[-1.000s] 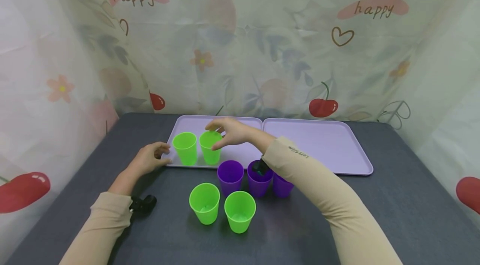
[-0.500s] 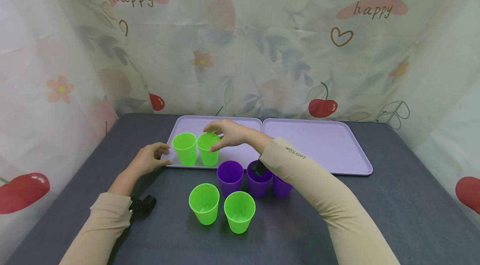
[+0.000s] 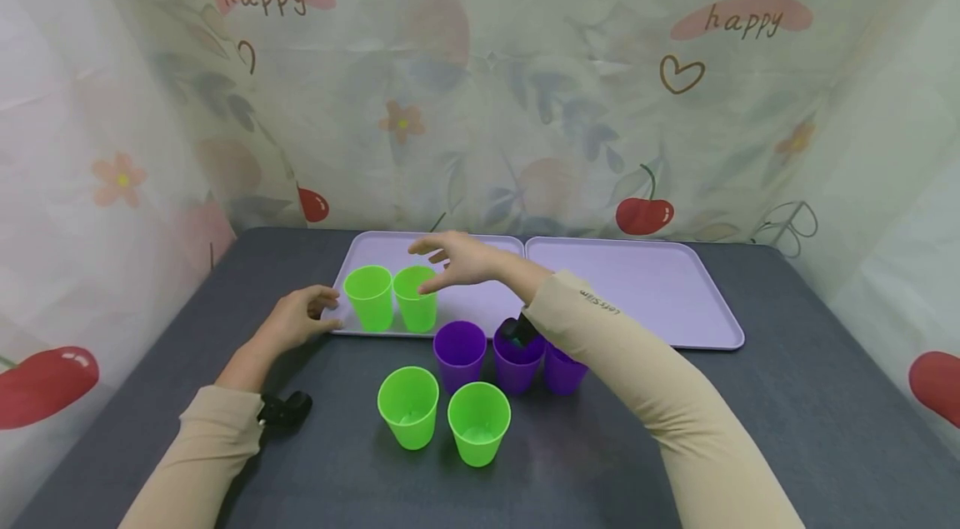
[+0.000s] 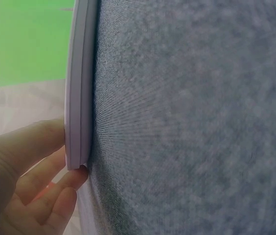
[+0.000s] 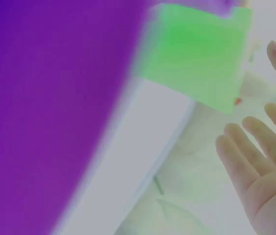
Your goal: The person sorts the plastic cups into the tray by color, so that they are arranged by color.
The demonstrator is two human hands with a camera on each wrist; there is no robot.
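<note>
Lifted slightly since the earlier frames, the right hand is now spread above and beside a bright green, tapered plastic cup, which has slid a touch closer to its green neighbour. That suggests the cup has been let go where it now stands. The right wrist view agrees: thumb and fingers are wide apart, with nothing between them.

Behind everything hangs a pale, fruit-printed cloth backdrop; below it stretches a dark grey, cloth-covered table. Two shallow lilac trays with rounded corners lie edge to edge at the back. The left tray carries the slid cup and a matching green cup, both upright, rims touching or nearly so. The right tray lies beside it.

Three upright purple tapered cups stand in a row just before the left tray; the right sleeve partly covers the rightmost. Nearer still, two more green cups stand upright, only their bare insides showing.

The left hand has its fingers curled about the left tray's near left corner, lightly holding it.
</note>
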